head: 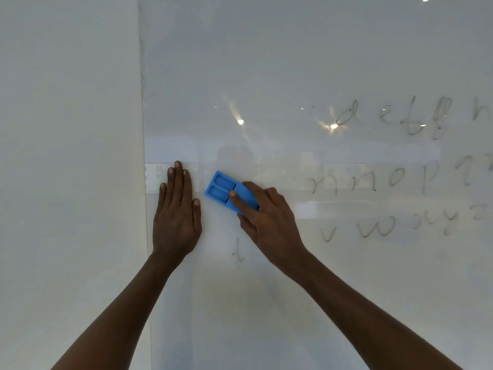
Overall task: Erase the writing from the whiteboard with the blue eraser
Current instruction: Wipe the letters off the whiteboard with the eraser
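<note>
**Eraser pressed to the board, left of the letters**

I see the right hand [266, 217] gripping the blue eraser [222, 190] against the whiteboard [293, 62]. Its fingers [241, 201] are curled over the eraser's right end, thumb on the lower edge, so the grip is closed around it. The eraser lies tilted, its free end pointing up and left; that end shows two shallow rectangular recesses side by side, and both look empty to me.

The left hand [176, 214] lies flat on the board just left of the eraser, fingers straight, close together and pointing up, holding nothing. It sits beside the board's left edge [145, 182].

Faint grey handwriting [373, 180] runs in three rows to the right of the eraser, well apart from it. A lone "t" [238, 253] sits below the eraser, between the two forearms.
</note>
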A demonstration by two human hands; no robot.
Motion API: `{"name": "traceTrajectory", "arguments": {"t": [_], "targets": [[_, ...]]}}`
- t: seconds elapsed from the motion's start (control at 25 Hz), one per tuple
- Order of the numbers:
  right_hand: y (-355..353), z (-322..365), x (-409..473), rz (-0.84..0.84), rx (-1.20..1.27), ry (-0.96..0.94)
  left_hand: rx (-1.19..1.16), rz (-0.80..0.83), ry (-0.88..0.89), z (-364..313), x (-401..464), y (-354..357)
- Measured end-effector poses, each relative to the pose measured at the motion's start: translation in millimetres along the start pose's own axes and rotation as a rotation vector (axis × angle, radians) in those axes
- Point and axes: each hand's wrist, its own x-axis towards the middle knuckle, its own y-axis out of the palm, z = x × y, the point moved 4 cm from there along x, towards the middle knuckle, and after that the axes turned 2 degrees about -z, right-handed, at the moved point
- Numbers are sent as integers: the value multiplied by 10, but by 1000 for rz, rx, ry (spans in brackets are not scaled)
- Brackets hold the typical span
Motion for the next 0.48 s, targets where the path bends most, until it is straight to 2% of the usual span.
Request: {"name": "traceTrajectory", "arguments": {"t": [0.32, 0.48], "targets": [[163, 156, -1148, 156, 53, -124, 50, -1, -17, -35, -221, 77], [138, 13, -1391, 206, 19, -186, 74, -5, -15, -47, -246, 97]]}}
